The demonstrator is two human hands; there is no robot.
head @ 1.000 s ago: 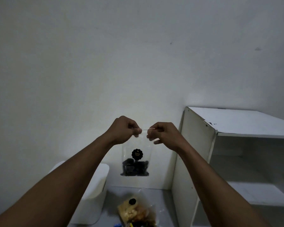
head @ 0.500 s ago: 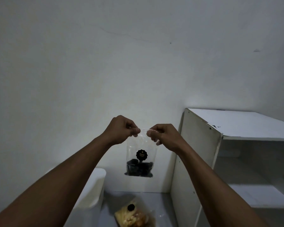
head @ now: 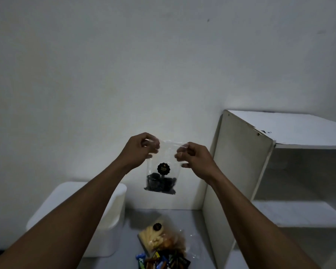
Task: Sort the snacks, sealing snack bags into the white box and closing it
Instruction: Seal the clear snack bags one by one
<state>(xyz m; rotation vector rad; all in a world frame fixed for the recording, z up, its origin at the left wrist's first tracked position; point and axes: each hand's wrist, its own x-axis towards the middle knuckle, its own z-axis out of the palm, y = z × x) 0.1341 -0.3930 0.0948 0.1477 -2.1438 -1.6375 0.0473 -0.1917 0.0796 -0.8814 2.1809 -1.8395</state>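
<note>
A clear snack bag (head: 161,175) with a round black sticker and dark snacks at its bottom hangs in front of the wall. My left hand (head: 142,148) pinches its top left corner and my right hand (head: 194,158) pinches its top right corner, the bag's mouth stretched between them. The white box (head: 113,220) stands on the floor at the lower left, partly hidden behind my left forearm; its lid looks on.
On the floor below the bag lie a clear bag of pale yellow snacks (head: 153,237), another bag of orange-brown snacks (head: 175,243) and several small coloured wrapped snacks (head: 163,262). A white open shelf unit (head: 241,162) stands at the right against the wall.
My hands have drawn a little further apart along the bag's top. The camera has tilted down, so more of the floor, the box and the snack pile shows.
</note>
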